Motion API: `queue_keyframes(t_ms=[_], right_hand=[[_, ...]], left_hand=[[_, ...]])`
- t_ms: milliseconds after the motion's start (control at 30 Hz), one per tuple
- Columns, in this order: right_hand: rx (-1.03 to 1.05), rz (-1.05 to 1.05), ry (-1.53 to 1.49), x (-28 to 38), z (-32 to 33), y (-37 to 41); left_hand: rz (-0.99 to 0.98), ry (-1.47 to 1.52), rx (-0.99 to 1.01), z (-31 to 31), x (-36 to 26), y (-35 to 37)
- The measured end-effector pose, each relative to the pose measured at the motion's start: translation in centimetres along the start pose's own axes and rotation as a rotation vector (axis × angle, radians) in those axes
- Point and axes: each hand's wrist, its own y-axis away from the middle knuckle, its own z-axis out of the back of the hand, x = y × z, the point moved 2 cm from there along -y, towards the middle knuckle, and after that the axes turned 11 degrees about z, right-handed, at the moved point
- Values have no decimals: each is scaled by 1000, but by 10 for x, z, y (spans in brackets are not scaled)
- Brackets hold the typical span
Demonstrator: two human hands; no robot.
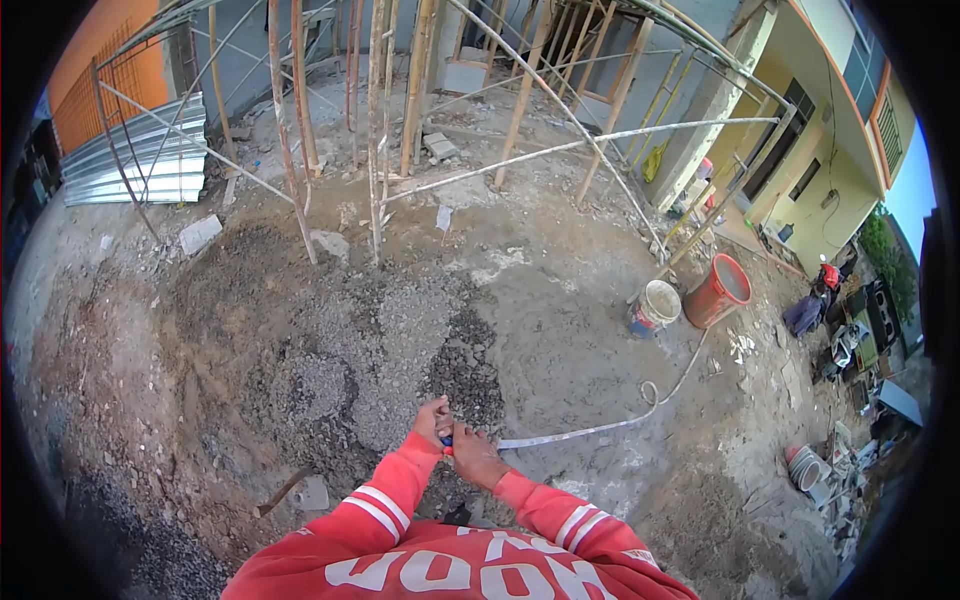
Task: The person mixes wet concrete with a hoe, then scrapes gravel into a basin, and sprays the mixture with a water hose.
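Note:
My left hand [432, 420] and my right hand [477, 456] are close together in front of my chest, both with curled fingers. Between them shows a small blue and red fitting [447, 441]. A pale, thin hose [575, 434] comes out beside my right hand, which is closed around its end. From there the hose runs right over wet grey ground, makes a small loop, and leads up toward the red bucket [718, 291]. My left hand grips the fitting end. Below the hands lies a patch of grey gravel [390, 350], dark and wet along its right side.
A white bucket [657, 308] stands beside the red one. Bamboo and metal scaffold poles [375, 130] rise ahead. Corrugated metal sheets [140, 150] lean at the left. A parked motorbike [830, 275] and rubble with stacked buckets [805, 468] line the right side.

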Motion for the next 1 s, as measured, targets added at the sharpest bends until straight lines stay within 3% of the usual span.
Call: queue_keyframes(t_ms=[100, 200, 233, 333, 367, 467, 600, 667, 800, 867, 1000], right_hand=[[-32, 39, -47, -6, -6, -18], [-292, 66, -135, -6, -15, -20], [-291, 64, -141, -6, -17, -19], [-286, 51, -251, -6, -21, -12], [-305, 39, -281, -7, -23, -9], [-331, 21, -336, -9, -24, -1], [-350, 19, -346, -11, -26, 4], [-358, 23, -357, -12, -26, 5], [-344, -13, -353, -13, -25, 7], [-338, -6, -368, -18, -26, 7], [-346, -18, -375, -25, -24, 12]], left_hand=[[-24, 127, 138, 3, -14, -2], [49, 363, 329, 6, -25, -16], [52, 361, 323, 9, -27, -23], [-76, 249, 58, -4, -35, -26], [-68, 251, 58, 4, -34, -35], [94, 124, 330, 28, -26, -59], [107, 51, 316, 30, -11, -79], [21, 184, 37, -1, -6, -68], [48, 91, -16, -14, -11, -59], [-22, -193, -44, -1, -16, -46], [-142, -3, -179, 62, -27, -63]])
